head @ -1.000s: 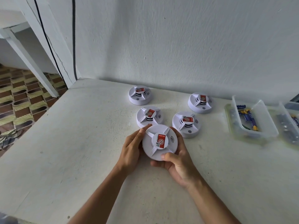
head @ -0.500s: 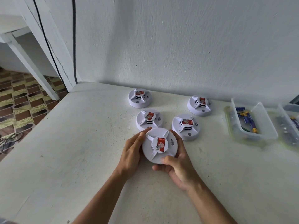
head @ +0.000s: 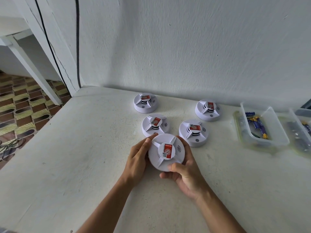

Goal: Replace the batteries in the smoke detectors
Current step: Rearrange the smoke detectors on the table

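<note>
Your left hand (head: 137, 158) and right hand (head: 186, 175) each curl their grip round the smoke detector (head: 166, 152), held just above the surface (head: 84, 148), near 4 other detectors (head: 155, 125)

Five white smoke detectors are in view: one held up nearest the camera (head: 166, 152), one just behind it (head: 155, 125), one to the right of that (head: 193, 133), one at the back left by the wall (head: 145, 103) and one at the back right (head: 208, 110). Two hands are in view, a left hand (head: 137, 157) and a right hand (head: 186, 174). Two clear plastic tubs stand at the right, one whole (head: 276, 130) and one cut off by the edge (head: 301, 125). The batteries (head: 258, 125) in the tubs are too jumbled to count. Two dark cables (head: 77, 41) run down the wall.
</note>
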Available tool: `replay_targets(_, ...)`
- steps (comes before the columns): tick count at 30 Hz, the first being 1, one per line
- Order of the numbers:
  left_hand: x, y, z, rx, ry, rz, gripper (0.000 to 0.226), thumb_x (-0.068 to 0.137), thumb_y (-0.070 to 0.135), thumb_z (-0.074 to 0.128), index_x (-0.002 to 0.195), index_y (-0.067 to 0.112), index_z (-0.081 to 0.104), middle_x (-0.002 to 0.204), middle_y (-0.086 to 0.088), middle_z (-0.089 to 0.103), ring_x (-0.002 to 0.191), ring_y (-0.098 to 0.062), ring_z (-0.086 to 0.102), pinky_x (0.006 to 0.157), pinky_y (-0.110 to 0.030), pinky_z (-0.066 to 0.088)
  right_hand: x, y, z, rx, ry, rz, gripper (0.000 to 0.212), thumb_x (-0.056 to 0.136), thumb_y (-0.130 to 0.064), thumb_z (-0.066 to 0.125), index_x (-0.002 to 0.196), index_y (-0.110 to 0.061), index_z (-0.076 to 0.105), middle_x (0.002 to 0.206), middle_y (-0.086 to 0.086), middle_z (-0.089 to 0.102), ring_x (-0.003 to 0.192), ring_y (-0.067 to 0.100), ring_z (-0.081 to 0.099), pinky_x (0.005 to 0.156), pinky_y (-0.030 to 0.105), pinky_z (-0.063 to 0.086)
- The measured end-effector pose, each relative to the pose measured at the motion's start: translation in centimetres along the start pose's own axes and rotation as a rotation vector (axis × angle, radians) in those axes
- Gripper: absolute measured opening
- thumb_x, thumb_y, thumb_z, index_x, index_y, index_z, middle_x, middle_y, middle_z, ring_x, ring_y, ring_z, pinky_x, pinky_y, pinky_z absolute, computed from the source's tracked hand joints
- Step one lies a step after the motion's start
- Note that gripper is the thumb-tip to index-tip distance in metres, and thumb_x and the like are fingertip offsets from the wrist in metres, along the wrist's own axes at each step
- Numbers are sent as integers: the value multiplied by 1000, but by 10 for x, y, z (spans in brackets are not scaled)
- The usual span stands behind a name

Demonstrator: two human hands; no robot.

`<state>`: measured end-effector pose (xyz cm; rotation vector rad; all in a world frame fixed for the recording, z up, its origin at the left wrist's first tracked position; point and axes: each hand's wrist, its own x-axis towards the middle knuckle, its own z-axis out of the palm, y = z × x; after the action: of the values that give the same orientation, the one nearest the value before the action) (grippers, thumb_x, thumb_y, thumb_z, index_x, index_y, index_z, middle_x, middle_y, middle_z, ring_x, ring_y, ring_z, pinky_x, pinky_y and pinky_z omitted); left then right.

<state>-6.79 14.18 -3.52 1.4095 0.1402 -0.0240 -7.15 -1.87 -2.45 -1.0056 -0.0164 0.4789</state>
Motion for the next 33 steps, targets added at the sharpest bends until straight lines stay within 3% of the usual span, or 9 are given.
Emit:
replay_targets(5, 0, 1, 1, -21, 1, 1, 45, 95, 37, 44, 129, 14, 62, 126, -11, 67, 121, -30, 60, 108, -58, 40, -1, -2, 0, 17, -18, -11, 77, 57, 6, 64, 126, -28, 51, 101, 6, 67, 82, 24, 68, 53, 38, 56)
replay_targets(12, -2, 3, 1, -23, -9, 15, 47, 96, 36, 41, 131, 10, 60, 126, -11, 67, 121, -30, 61, 108, -56, 41, 2, -2, -2, 259, -107, 51, 81, 55, -29, 85, 129, -22, 53, 113, 19, 65, 91, 37, 66, 60, 47, 56)
replay_targets(19, -4, 5, 2, -13, -11, 36, 40, 97, 34, 41, 126, 17, 63, 123, -6, 69, 118, -25, 63, 106, -52, 44, 0, 0, 1, 17, -21, -6, 76, 61, 8, 62, 127, -28, 51, 106, 8, 67, 89, 27, 67, 59, 42, 57)
replay_targets(26, -4, 6, 3, 41, 5, 43, 39, 98, 37, 42, 126, 20, 62, 121, 3, 71, 116, -19, 64, 105, -49, 46, 1, 2, 1, -26, -2, -32, 75, 62, 10, 59, 124, -32, 55, 112, 9, 67, 95, 30, 67, 64, 47, 56)
replay_targets(33, -4, 7, 4, 67, 6, 49, 41, 100, 38, 42, 130, 16, 60, 123, 2, 69, 118, -19, 63, 106, -48, 46, 1, 0, 2, 13, -5, -18, 74, 63, 11, 57, 125, -30, 54, 112, 9, 67, 95, 30, 67, 63, 47, 57)
